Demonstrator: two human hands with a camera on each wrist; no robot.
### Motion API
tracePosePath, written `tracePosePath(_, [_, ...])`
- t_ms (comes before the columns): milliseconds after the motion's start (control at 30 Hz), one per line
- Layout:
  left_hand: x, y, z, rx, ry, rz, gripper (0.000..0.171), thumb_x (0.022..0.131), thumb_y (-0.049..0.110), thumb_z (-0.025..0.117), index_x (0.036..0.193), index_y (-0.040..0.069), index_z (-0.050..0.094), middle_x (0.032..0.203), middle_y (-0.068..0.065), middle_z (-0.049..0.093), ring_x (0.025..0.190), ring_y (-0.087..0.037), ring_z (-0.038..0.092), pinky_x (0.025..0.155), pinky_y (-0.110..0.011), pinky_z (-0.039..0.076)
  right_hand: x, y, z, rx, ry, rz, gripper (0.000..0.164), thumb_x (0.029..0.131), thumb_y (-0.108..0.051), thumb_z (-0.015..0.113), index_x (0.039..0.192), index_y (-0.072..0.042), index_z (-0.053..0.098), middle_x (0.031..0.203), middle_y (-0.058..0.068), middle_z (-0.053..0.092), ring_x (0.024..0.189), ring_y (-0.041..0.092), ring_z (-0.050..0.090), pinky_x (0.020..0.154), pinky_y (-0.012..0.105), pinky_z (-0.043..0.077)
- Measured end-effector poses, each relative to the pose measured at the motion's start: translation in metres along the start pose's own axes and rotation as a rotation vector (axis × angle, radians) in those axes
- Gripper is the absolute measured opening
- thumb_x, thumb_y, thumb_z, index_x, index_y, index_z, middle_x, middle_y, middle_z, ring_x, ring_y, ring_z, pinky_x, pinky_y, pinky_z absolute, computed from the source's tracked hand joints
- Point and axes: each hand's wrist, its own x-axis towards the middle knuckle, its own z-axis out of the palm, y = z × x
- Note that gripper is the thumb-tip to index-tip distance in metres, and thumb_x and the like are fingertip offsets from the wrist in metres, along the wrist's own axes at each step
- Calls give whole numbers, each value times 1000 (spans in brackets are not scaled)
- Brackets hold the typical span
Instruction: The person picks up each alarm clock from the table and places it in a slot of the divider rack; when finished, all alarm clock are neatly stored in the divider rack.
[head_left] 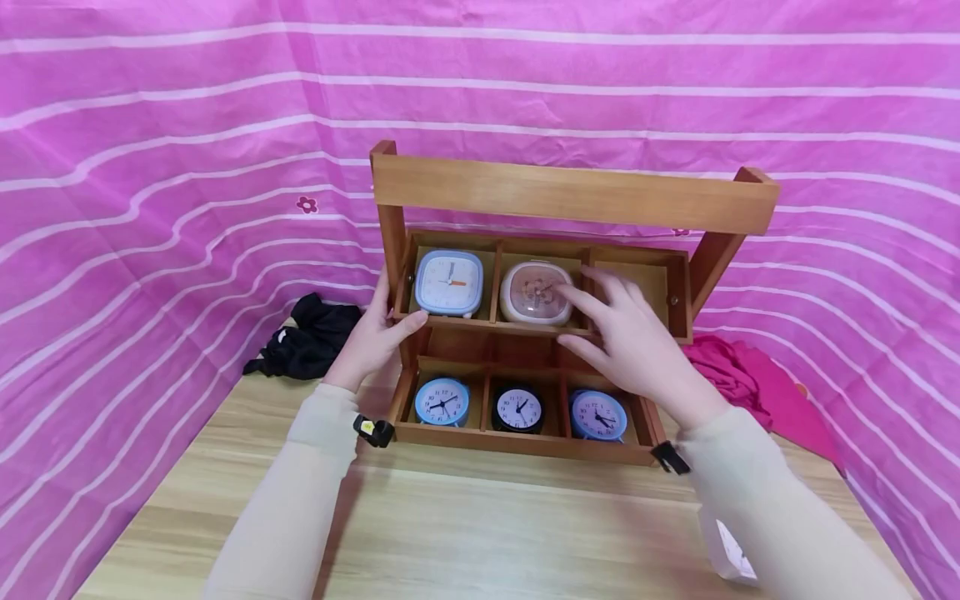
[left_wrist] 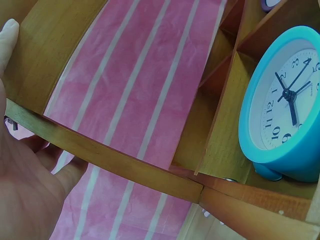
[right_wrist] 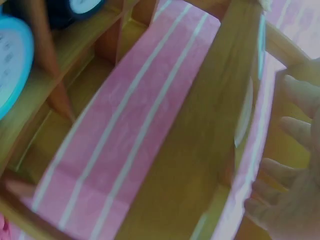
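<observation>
A two-tier wooden rack [head_left: 573, 193] with a crossbar stands on the table. My left hand [head_left: 372, 340] grips its left side, the thumb on the upper tray's front edge and fingers round the side post. A square alarm clock with a light blue rim [head_left: 449, 283] sits in the upper left compartment. Beside it, in the middle one, is a pale pink clock [head_left: 528, 293]. My right hand [head_left: 637, 337] reaches over the upper tray, fingers spread, the index fingertip at the pink clock's face; contact is unclear. The left wrist view shows a round turquoise clock [left_wrist: 250, 110] below.
The lower tray holds a light blue round clock [head_left: 442, 402], a black one [head_left: 517, 410] and a blue one [head_left: 598, 416]. Black cloth [head_left: 311, 337] lies at the left, bright pink cloth [head_left: 731, 379] at the right. A small white box [head_left: 722, 546] stands near the right forearm. Striped pink fabric [head_left: 187, 167] surrounds the table.
</observation>
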Motion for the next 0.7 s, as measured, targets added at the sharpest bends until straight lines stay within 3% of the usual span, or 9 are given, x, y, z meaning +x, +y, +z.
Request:
tracePosePath(233, [2,-1,2,-2,-2,29,95,101,37,69,163,53,-1,174,5,13,156,-30,25,122,-62,28,-51,8,-24,-39,-12,47,79,86,-31,87,155,-20,51,155,24,43,136,52,43,105,75,40])
tracePosePath(500, [3,0,5,3,5,17,95,100,41,69,163,54,-1,174,6,14,157,-29,24,122,-64,26,-127,42,-20,24,92,165,91,69,-20,95,152,-18,56,152,27,47,128,58,45,97,78,39])
tracePosePath(600, [4,-2,4,-11,6,30,96,101,37,69,164,52,-1,174,5,14,156,-29,25,122,-63,27,-156,55,-18,28,38,234,99,68,-24,96,155,-19,51,154,28,43,126,64,43,89,83,38])
tracePosePath(700, [4,-2,1,-24,9,45,96,101,35,70,165,50,0,174,4,14,156,-29,25,123,-61,27,-184,63,-14,-27,-97,297,107,69,-41,96,160,-20,44,154,30,40,124,66,43,73,83,44])
